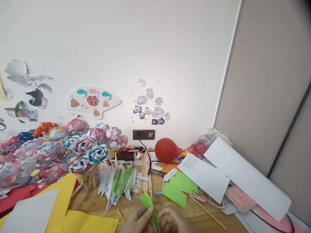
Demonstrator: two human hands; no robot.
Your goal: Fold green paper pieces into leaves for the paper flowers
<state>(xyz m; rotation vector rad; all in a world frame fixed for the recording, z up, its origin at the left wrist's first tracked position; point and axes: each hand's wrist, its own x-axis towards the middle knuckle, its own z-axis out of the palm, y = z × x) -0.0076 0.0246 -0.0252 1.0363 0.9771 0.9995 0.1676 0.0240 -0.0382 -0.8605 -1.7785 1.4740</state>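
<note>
A folded green paper strip (147, 201) stands tilted between my two hands at the bottom middle. My left hand (139, 220) pinches it, the thumb lying along its side. Curled fingers of my right hand (173, 221) close around the strip's lower right side; their tips are partly hidden. The lower end of the strip runs out of view. Just beyond my hands, a row of folded white and green paper pieces (116, 183) lies on the wooden table (194, 218). Flat green paper sheets (178, 187) rest to the right.
Paper roses (85, 145) crowd the left, some in a clear container (88, 181). Yellow paper (91, 222) lies front left. Wooden sticks (145, 176), a red balloon (166, 150) and a black cable (147, 147) sit near the wall. White sheets (206, 176) and a pink keyboard-like object (240, 196) lie right.
</note>
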